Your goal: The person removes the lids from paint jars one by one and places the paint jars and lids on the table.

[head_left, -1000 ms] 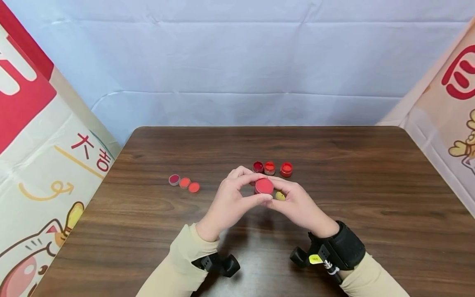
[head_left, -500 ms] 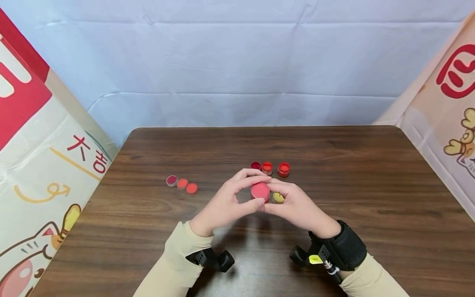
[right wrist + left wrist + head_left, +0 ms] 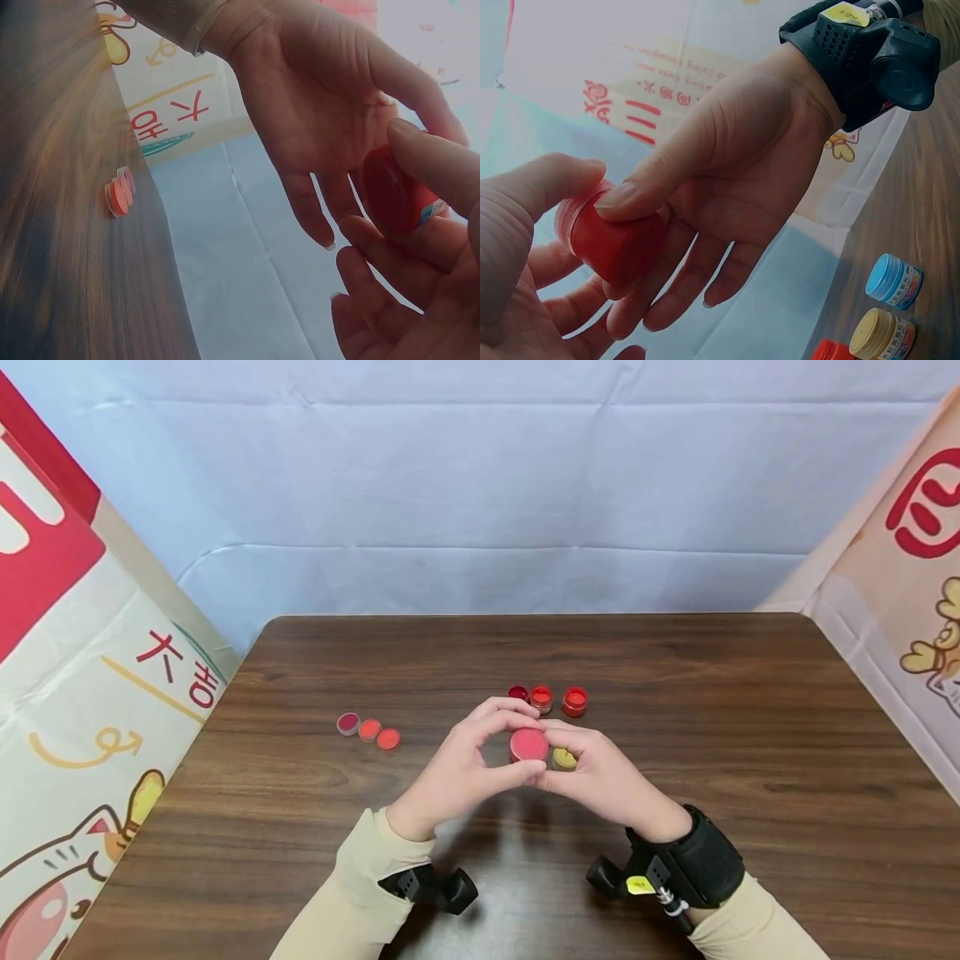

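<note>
A small red paint jar (image 3: pixel 528 745) is held over the table between both hands, its pinkish-red lid facing up. My left hand (image 3: pixel 467 770) grips the lid's edge (image 3: pixel 571 217) between thumb and fingers. From the other side my right hand (image 3: pixel 596 774) pinches the red body (image 3: pixel 619 244), thumb on its side. A bit of printed label (image 3: pixel 431 211) shows on the jar in the right wrist view. Just beyond the right fingers a yellow-topped jar (image 3: pixel 564 760) stands on the table, partly covered by them.
Behind the hands stand a dark red jar (image 3: pixel 518 693), an orange-red jar (image 3: pixel 541 697) and a red jar (image 3: pixel 575 701), uncapped. Three round lids (image 3: pixel 369 731) lie in a row at left. A blue jar (image 3: pixel 894 281) shows in the left wrist view.
The held jar and both hands have shifted slightly toward the body. The grip looks much the same, and the jars and lids on the table keep their places.
</note>
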`<state>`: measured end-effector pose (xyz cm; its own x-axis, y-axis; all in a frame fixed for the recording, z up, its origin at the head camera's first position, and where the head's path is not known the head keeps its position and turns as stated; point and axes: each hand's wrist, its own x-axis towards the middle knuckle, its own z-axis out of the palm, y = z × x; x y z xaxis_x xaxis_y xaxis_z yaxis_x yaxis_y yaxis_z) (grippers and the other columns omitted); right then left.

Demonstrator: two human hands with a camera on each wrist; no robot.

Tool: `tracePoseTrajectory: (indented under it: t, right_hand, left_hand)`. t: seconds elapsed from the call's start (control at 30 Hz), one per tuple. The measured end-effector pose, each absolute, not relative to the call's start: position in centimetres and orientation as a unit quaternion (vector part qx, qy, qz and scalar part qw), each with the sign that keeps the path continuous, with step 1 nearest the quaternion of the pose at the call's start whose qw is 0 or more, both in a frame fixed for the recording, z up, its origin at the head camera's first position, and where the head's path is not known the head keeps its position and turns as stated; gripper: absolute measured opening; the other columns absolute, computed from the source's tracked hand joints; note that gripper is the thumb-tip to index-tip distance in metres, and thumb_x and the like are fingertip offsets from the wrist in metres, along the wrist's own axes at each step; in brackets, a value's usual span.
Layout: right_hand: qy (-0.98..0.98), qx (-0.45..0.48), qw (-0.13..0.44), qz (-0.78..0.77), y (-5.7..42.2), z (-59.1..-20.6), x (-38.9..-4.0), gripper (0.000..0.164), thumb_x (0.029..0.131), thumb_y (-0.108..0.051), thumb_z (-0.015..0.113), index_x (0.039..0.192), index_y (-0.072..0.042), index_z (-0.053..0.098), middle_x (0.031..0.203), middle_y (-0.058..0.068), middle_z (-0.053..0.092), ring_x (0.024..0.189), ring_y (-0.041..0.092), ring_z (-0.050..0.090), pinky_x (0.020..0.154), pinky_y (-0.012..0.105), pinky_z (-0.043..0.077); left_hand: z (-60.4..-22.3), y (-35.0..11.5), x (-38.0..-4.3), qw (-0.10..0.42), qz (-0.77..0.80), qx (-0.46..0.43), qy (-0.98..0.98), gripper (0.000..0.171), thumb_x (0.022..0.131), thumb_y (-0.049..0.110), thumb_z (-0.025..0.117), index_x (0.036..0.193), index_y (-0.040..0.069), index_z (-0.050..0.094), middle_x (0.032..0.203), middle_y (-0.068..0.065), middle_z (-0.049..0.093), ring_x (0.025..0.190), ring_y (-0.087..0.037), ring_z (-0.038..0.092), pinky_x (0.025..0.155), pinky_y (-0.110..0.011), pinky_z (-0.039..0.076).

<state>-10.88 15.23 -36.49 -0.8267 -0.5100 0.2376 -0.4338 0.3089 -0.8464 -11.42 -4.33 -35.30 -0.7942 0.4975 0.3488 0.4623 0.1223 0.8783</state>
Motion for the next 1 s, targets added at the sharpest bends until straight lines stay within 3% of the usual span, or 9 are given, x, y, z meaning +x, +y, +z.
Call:
tracePoseTrajectory:
  t: [0.23,0.47,0.77,0.9,1.0]
  right_hand:
    - [0.805,-0.301,0.030,-0.511,15.3,-36.5,-10.8,0.033,0.080,-0.012,0.074,0.112,-0.010,0.067,0.120,0.003,0.060,0.111,0.018,0.052,0.090,0.047,0.045]
    - [0.802,-0.285,0.045,-0.522,15.1,-36.4,-10.8,0.033,0.080,-0.015,0.074,0.113,-0.013,0.067,0.117,-0.002,0.062,0.118,0.017,0.049,0.093,0.045,0.043]
    - [0.802,-0.298,0.045,-0.516,15.0,-36.3,-10.7,0.032,0.080,-0.017,0.075,0.110,-0.015,0.067,0.121,-0.002,0.059,0.116,0.015,0.049,0.091,0.040,0.044]
    - [0.797,-0.306,0.050,-0.519,14.9,-36.3,-10.7,0.035,0.079,-0.017,0.075,0.113,-0.014,0.066,0.122,-0.001,0.059,0.115,0.015,0.050,0.091,0.044,0.044]
    - [0.798,-0.306,0.053,-0.517,14.9,-36.2,-10.7,0.036,0.079,-0.017,0.075,0.114,-0.016,0.066,0.121,-0.001,0.060,0.115,0.013,0.050,0.090,0.043,0.044]
  left_hand:
    - [-32.0,-3.7,-9.6,0.011,0.589,0.286,0.756,0.024,0.077,0.002,0.074,0.094,0.002,0.058,0.112,-0.011,0.056,0.107,-0.015,0.051,0.091,-0.033,0.043]
    - [-33.7,-5.0,-10.9,0.023,0.561,0.359,0.745,0.039,0.083,0.005,0.068,0.121,0.006,0.059,0.128,-0.003,0.050,0.119,-0.015,0.043,0.096,-0.035,0.040]
    - [-34.6,-5.1,-11.4,0.007,0.550,0.362,0.753,0.024,0.081,0.012,0.073,0.104,0.012,0.064,0.122,0.005,0.052,0.113,-0.011,0.045,0.090,-0.032,0.042]
    - [-34.6,-5.0,-11.3,-0.003,0.545,0.344,0.765,0.023,0.078,0.014,0.076,0.095,0.014,0.061,0.118,0.007,0.052,0.105,-0.009,0.049,0.088,-0.031,0.044]
    - [-34.5,-5.2,-11.4,0.009,0.540,0.347,0.767,0.029,0.080,0.016,0.075,0.106,0.014,0.063,0.122,0.007,0.051,0.104,-0.009,0.052,0.090,-0.032,0.043]
